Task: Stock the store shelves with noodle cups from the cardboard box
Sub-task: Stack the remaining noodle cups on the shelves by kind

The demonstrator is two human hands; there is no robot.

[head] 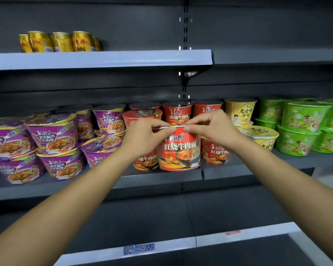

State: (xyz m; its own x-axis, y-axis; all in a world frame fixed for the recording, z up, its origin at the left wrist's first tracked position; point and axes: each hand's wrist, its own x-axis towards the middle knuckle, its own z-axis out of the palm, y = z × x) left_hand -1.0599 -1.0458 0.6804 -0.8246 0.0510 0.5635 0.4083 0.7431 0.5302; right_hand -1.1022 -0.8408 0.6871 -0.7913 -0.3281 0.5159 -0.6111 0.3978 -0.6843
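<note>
A tall red noodle cup (179, 152) stands at the front of the dark middle shelf (96, 184). My left hand (142, 137) pinches the cup's rim on its left side, and my right hand (212, 129) pinches the rim on its right. More red cups (177, 113) stand behind and beside it. The cardboard box is not in view.
Purple noodle bowls (52, 135) are stacked at the left of the same shelf, yellow bowls (240, 112) and green bowls (304, 120) at the right. Gold drink cans (62, 42) stand on the shelf above. A lower shelf edge carries a price tag (138, 248).
</note>
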